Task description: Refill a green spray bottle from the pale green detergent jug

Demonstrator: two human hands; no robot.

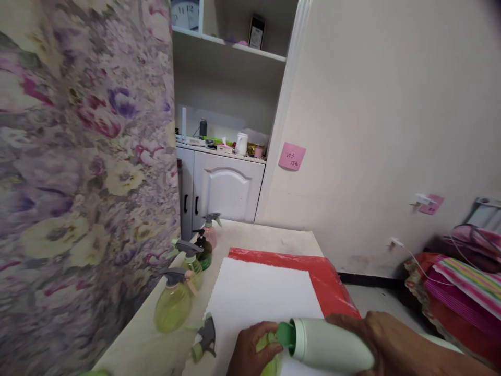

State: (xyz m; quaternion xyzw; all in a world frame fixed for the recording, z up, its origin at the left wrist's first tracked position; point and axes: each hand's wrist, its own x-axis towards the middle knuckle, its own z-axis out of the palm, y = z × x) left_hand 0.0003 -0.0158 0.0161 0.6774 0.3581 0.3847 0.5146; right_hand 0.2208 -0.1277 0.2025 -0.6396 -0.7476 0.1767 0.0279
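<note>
My left hand (250, 347) is closed around the neck of a yellow-green transparent bottle (271, 360), low in the view. My right hand (376, 334) grips a pale green bottle (329, 344), tilted nearly level with its mouth toward the left. A darker green piece (287, 334) sits between that mouth and the neck of the yellow-green bottle; whether it is a funnel or a spout I cannot tell. To the left of my left hand, a loose grey spray head (205, 338) lies by the edge of a white sheet (262, 292).
Along the table's left side stand a yellow-green spray bottle (172, 308), another spray bottle (192, 267), a dark green pump bottle (204, 253) and a pink spray bottle (210, 235). Red plastic (332, 284) lies under the sheet. A floral curtain (86, 183) hangs at the left.
</note>
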